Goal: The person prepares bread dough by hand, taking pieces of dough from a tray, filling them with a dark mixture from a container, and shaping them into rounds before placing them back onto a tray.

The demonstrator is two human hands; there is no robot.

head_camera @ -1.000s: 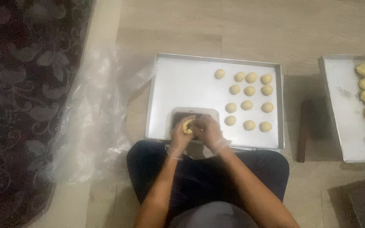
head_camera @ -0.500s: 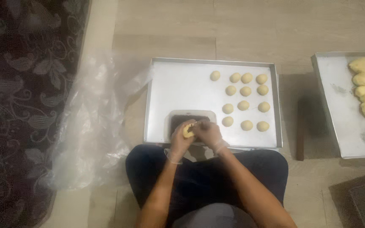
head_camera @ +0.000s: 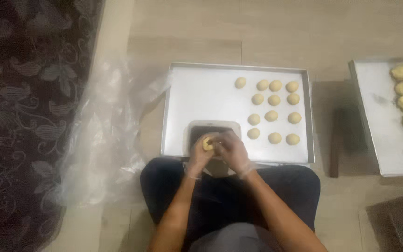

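Dough piece (head_camera: 207, 143): small, pale yellow, roundish lump, held over the dark container (head_camera: 211, 132) at the near edge of my tray (head_camera: 201, 93). My left hand (head_camera: 200, 154) and right hand (head_camera: 232, 150), gloved, are both closed around it, fingers pressed together.

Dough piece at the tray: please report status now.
Left hand and right hand both closed on dough piece. Held above small dark container on baking tray. Nothing obstructs.

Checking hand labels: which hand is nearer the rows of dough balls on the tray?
Right. The right hand sits on the side toward the dough balls, just below-left of them. The left hand is farther left, holding a dough piece over the small dark container.
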